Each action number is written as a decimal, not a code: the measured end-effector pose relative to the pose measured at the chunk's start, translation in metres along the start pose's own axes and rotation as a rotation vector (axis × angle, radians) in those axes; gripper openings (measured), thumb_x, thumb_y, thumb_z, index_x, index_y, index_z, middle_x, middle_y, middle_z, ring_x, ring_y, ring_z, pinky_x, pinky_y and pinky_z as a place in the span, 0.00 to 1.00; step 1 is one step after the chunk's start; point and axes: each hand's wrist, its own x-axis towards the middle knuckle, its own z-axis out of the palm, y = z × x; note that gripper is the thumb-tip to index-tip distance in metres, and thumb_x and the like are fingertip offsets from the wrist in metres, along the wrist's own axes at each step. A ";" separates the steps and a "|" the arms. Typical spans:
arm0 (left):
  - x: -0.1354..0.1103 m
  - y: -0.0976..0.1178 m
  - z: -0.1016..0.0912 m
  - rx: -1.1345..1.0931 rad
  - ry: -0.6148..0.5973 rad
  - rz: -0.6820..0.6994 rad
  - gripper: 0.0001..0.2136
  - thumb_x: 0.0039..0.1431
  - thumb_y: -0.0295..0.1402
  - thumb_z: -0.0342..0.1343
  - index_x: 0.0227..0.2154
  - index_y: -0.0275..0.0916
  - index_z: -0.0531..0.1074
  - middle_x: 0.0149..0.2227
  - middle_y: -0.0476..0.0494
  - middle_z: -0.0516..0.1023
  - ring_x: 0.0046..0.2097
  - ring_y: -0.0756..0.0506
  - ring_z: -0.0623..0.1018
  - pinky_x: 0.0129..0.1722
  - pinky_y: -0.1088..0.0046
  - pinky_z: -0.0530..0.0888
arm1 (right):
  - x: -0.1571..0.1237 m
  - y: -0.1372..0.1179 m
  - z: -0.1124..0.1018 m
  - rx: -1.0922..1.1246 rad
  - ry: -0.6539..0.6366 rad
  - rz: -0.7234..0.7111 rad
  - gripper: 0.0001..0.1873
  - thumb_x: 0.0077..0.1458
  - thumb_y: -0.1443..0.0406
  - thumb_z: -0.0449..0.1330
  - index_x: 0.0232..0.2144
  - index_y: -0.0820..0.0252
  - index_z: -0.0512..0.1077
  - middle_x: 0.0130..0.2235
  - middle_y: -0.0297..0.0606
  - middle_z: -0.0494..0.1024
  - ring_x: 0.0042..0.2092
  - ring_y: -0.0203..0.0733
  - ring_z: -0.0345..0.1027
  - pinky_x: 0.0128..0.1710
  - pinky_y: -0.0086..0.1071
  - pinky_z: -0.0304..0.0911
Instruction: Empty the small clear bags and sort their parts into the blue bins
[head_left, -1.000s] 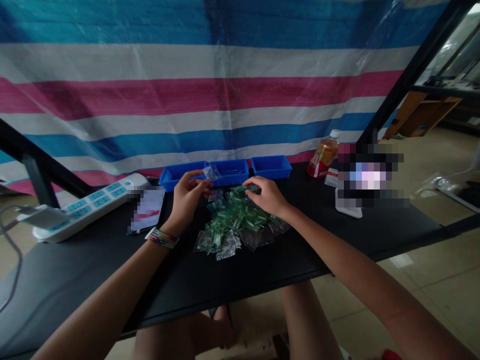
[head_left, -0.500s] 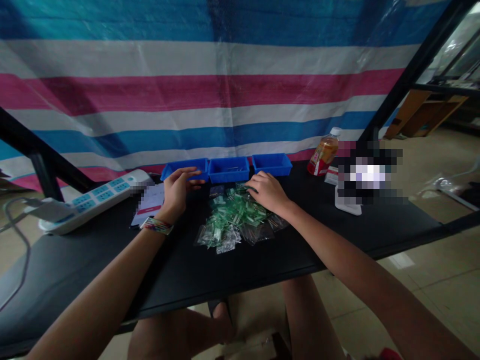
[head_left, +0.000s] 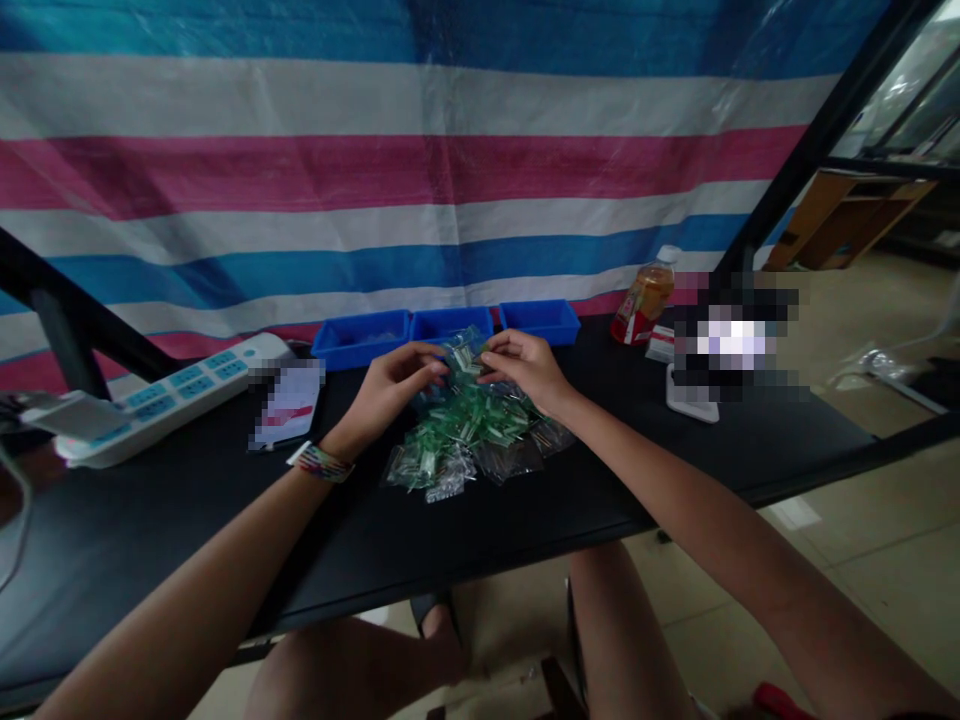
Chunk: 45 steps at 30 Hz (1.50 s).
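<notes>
Between both hands, above the far side of the pile, is a small clear plastic bag [head_left: 466, 352] with pale slim pieces inside. My left hand [head_left: 397, 388] pinches its left edge, and the fingers of my right hand [head_left: 525, 368] are closed on its right side. Below them lies a heap of small plastic bags [head_left: 469, 425], many with a green tint. Some clear bags at the heap's near side hold thin pieces too small to name.
Three blue bins [head_left: 364, 340] line the back of the black table [head_left: 450, 545]. To the left are a phone [head_left: 289, 405] and a white power strip [head_left: 187, 392]. A drink bottle [head_left: 643, 300], a small box [head_left: 661, 343] and a partly blurred white object [head_left: 691, 395] stand right.
My left hand has moved right from the left bin to the bag. My right hand has lifted a bag off the heap, and both hands now hold it. The view has shifted slightly.
</notes>
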 end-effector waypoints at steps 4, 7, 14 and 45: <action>-0.001 0.001 0.007 0.030 -0.045 0.061 0.17 0.59 0.47 0.71 0.33 0.37 0.79 0.30 0.43 0.83 0.32 0.47 0.78 0.33 0.72 0.74 | -0.008 -0.007 0.008 0.013 -0.033 0.048 0.19 0.49 0.56 0.77 0.37 0.57 0.74 0.35 0.33 0.78 0.40 0.42 0.78 0.44 0.43 0.83; -0.001 -0.001 0.009 0.024 -0.087 0.071 0.16 0.60 0.45 0.71 0.30 0.38 0.77 0.27 0.46 0.80 0.28 0.49 0.76 0.29 0.74 0.72 | -0.011 -0.012 0.010 -0.021 -0.109 0.099 0.21 0.50 0.57 0.77 0.43 0.56 0.77 0.35 0.34 0.79 0.40 0.43 0.78 0.41 0.41 0.82; -0.006 0.002 0.013 0.076 -0.096 0.058 0.19 0.62 0.45 0.68 0.23 0.40 0.71 0.19 0.49 0.73 0.22 0.50 0.71 0.25 0.74 0.68 | -0.012 -0.011 0.011 -0.191 -0.212 0.054 0.18 0.53 0.52 0.75 0.35 0.57 0.76 0.33 0.34 0.78 0.34 0.41 0.74 0.27 0.32 0.70; -0.003 -0.007 0.011 -0.052 -0.075 -0.064 0.18 0.63 0.48 0.64 0.42 0.36 0.79 0.33 0.43 0.84 0.27 0.45 0.81 0.27 0.71 0.75 | 0.000 -0.010 -0.009 -0.257 0.119 -0.170 0.16 0.59 0.58 0.64 0.45 0.58 0.82 0.41 0.39 0.85 0.35 0.40 0.79 0.33 0.32 0.77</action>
